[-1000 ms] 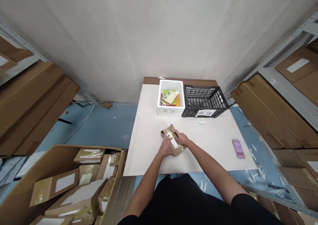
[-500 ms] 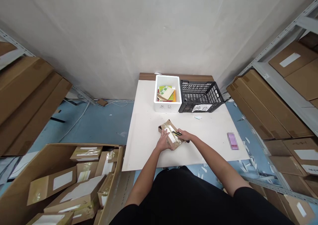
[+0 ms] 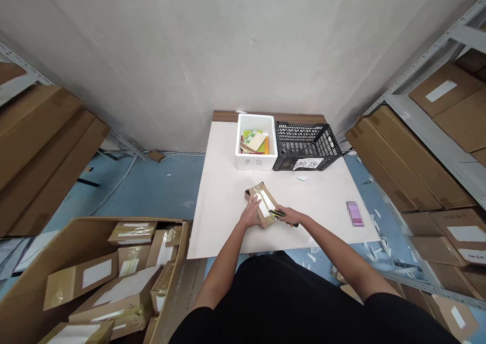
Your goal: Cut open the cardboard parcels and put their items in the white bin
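Note:
A small cardboard box, with clear tape and a white label on top, lies at an angle on the white table. My left hand grips its near left side, the fingers reaching over the top. In my right hand is a black and yellow utility knife, its tip at the taped top near the right edge. Whether the blade has gone into the tape is too small to tell.
Behind the box stand a white foam bin with booklets inside and a black plastic crate. A large carton of parcels stands at left. A blurred purple item lies at right. Loaded shelves flank the table.
My right hand has drawn the knife toward me and to the right along the box. The box has shifted slightly rightward under my left hand.

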### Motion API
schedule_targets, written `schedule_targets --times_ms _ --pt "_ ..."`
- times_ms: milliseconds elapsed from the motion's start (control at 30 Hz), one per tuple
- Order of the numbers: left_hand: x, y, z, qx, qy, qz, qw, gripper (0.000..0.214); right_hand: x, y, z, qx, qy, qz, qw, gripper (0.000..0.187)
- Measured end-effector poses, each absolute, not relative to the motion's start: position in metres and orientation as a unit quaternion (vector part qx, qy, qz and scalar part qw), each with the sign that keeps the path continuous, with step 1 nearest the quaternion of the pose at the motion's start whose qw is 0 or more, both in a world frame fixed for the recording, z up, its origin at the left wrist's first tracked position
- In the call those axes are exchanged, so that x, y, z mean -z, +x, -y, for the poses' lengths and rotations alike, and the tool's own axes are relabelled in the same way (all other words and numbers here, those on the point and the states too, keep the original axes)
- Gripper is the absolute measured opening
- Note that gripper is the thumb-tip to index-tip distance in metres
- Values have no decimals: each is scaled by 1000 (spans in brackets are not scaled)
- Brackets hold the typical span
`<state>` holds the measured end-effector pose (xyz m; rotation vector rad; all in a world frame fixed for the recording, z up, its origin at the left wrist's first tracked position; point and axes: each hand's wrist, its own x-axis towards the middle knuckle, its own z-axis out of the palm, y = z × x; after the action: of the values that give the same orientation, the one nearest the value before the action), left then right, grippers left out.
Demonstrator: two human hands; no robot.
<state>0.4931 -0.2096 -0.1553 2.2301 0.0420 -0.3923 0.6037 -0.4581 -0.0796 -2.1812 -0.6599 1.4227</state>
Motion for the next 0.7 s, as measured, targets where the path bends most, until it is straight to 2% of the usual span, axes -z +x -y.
schedule_targets --times_ms 133,367,533,700 --pt "154 494 209 162 896 -11 413 148 83 602 480 -515 -781 238 263 43" --pt "156 496 206 148 905 11 399 146 102 609 457 -410 -831 189 324 45" --pt "156 503 199 155 913 25 376 142 112 598 443 -415 -826 179 336 43" --pt "154 507 200 163 922 26 351 145 103 581 473 -466 -811 189 298 46"
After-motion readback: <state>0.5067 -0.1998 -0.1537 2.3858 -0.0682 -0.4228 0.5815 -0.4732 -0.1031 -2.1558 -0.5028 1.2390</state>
